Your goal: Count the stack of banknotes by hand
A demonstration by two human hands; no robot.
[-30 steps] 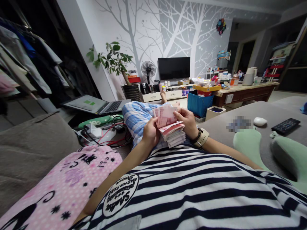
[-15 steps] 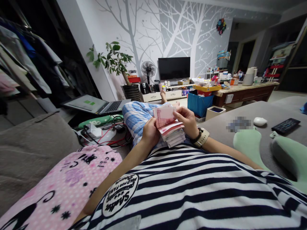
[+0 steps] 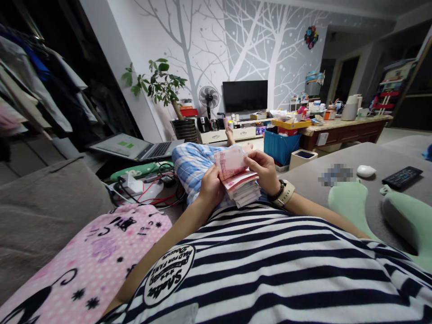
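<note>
At my twelve o'clock, over my lap, a stack of banknotes [image 3: 247,195] sits in my left hand [image 3: 211,186], that grip closed on its ten o'clock edge, thumb on top, most other fingers hidden. My right hand [image 3: 263,168], at the stack's two o'clock, has its grip pinched tight on some upturned notes [image 3: 231,163]; how many sheets it has hold of I cannot tell, and their print is too small to read. Between one and two o'clock, a pixelated patch [image 3: 335,174] masks something beside a white rounded object [image 3: 366,171]. At eleven, tangled cords [image 3: 166,182] overlap too much to trace
</note>
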